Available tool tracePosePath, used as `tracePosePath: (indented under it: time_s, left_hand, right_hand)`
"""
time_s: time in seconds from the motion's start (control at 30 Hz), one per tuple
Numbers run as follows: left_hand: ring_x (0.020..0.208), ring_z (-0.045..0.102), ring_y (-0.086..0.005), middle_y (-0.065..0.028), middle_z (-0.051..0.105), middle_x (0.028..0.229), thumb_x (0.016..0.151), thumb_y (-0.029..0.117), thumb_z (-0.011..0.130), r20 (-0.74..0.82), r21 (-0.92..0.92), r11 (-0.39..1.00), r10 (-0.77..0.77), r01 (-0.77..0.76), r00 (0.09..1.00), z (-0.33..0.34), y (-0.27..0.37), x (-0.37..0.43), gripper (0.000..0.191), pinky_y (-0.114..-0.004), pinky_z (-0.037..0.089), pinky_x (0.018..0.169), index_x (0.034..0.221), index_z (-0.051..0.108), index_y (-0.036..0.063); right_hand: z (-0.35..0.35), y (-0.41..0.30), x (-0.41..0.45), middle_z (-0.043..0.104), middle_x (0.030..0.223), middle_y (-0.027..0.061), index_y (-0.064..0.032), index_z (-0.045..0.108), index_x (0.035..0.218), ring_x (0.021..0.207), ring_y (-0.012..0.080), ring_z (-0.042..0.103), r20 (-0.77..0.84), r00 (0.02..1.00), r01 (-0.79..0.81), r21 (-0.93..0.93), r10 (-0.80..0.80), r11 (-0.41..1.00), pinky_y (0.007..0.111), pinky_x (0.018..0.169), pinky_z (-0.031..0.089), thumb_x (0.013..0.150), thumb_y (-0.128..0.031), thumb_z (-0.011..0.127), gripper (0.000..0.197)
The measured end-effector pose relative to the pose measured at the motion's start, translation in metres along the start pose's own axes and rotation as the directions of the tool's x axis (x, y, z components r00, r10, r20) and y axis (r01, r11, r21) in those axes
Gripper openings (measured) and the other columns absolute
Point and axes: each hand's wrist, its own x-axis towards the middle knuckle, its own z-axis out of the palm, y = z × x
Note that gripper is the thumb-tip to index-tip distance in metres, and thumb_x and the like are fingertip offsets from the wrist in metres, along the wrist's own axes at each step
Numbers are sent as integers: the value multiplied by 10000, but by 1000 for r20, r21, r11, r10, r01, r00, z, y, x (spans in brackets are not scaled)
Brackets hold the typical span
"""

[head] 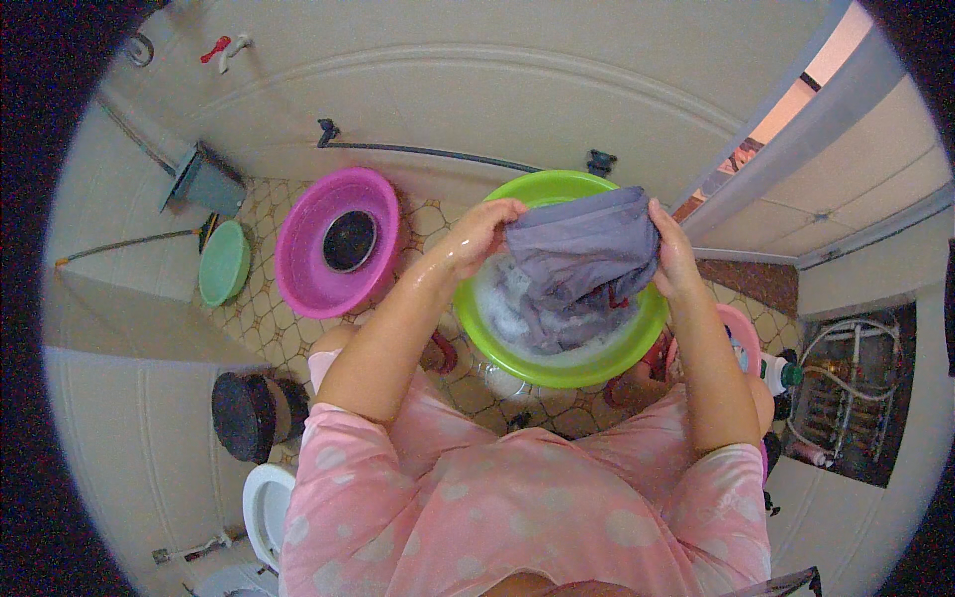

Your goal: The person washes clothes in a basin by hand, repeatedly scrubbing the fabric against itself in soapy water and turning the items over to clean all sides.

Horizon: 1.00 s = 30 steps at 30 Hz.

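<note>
A wet grey-purple garment (578, 242) hangs stretched between my two hands over a lime-green plastic basin (563, 377). My left hand (485, 235) grips one upper corner, and my right hand (671, 250) grips the opposite side. The garment's lower folds rest in foamy water (507, 298) inside the basin. A small red patch shows near its lower right side. Water glistens on my left hand and forearm. My fingertips are partly hidden by the fabric.
Left of the green basin stands a magenta basin (298, 261) with a dark round object (350, 241) in it. A pale green bowl (224, 263), a grey bin (213, 179) and a toilet (261, 507) are on the left. A pink basin (739, 328) and a white bottle (776, 374) stand at the right.
</note>
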Motion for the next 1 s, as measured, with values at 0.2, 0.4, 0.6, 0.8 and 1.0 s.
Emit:
tracePosePath:
  time_s: [0.2, 0.4, 0.6, 0.8, 1.0]
  left_hand:
    - [900, 526, -172, -60, 565, 955, 718, 183, 634, 4, 194, 981, 18, -19, 1000, 22, 12, -13, 382, -304, 417, 814, 1050, 512, 39]
    - [897, 525, -127, -47, 555, 986, 680, 25, 626, 116, 105, 993, 45, -58, 992, 15, 6, -11, 439, -262, 417, 813, 1095, 483, 26]
    - [841, 553, -155, -68, 565, 953, 689, 51, 648, 42, 72, 997, -42, 39, 998, 7, 3, -6, 510, -276, 452, 754, 1155, 441, 48]
    - [794, 557, -137, -58, 570, 925, 700, 61, 647, 35, 88, 995, -48, 45, 998, 3, 4, -7, 498, -262, 462, 709, 1156, 447, 62]
    - [843, 562, -146, -55, 570, 976, 714, 42, 623, 55, 35, 999, -30, 28, 998, -1, -1, -3, 453, -271, 462, 752, 1139, 467, 57]
  right_hand:
    - [-5, -1, -1, 580, 981, 88, -28, 534, 1020, 879, 203, 553, 2, 998, 61, 9, -61, 998, 322, 817, 416, 849, -319, 474, 343]
    - [0, -4, -5, 576, 983, 89, -24, 526, 1032, 892, 204, 547, -20, 995, 99, -11, -100, 995, 318, 820, 414, 858, -304, 463, 336]
    - [-10, 1, 1, 572, 970, 78, -32, 523, 1032, 874, 190, 545, -39, 992, 118, -31, -119, 993, 311, 804, 416, 852, -306, 476, 331]
    - [-6, 1, 0, 574, 945, 74, -34, 532, 1004, 856, 185, 547, -40, 990, 136, -59, -139, 989, 311, 790, 419, 844, -311, 491, 322]
    - [-10, 3, 3, 564, 921, 55, -22, 525, 967, 846, 152, 535, -92, 983, 154, -61, -159, 986, 277, 789, 416, 856, -219, 450, 238]
